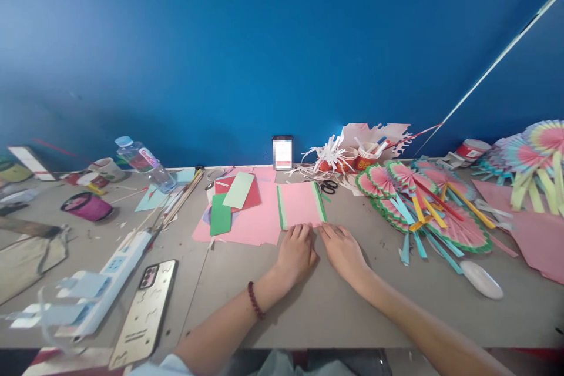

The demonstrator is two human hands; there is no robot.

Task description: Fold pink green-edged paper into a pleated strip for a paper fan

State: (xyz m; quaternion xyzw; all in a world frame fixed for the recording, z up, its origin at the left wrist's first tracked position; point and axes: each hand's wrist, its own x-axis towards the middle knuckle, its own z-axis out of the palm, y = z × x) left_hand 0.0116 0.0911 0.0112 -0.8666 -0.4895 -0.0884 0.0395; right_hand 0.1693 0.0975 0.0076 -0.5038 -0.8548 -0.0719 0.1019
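Observation:
A pink paper sheet (299,200) with green and pale green strips along its left and right sides lies flat on the grey table. My left hand (296,254), bent at the knuckles, has its fingertips pressed together on the sheet's near edge. Beside it, my right hand (344,251) holds the near right corner of that edge with its fingers close together. The fingertips of both hands partly cover the edge, where a narrow fold seems to run. To the left are larger pink sheets (264,229), with a green card (221,215), a pale green card (238,190) and a red one on top.
Black-handled scissors (329,187) lie behind the sheet. A phone stands at the blue wall (282,70). Pleated paper fans (462,226) and a white oval piece (482,279) are at right. At left are a power strip (115,267), another phone (145,311) and a tilted bottle (145,161).

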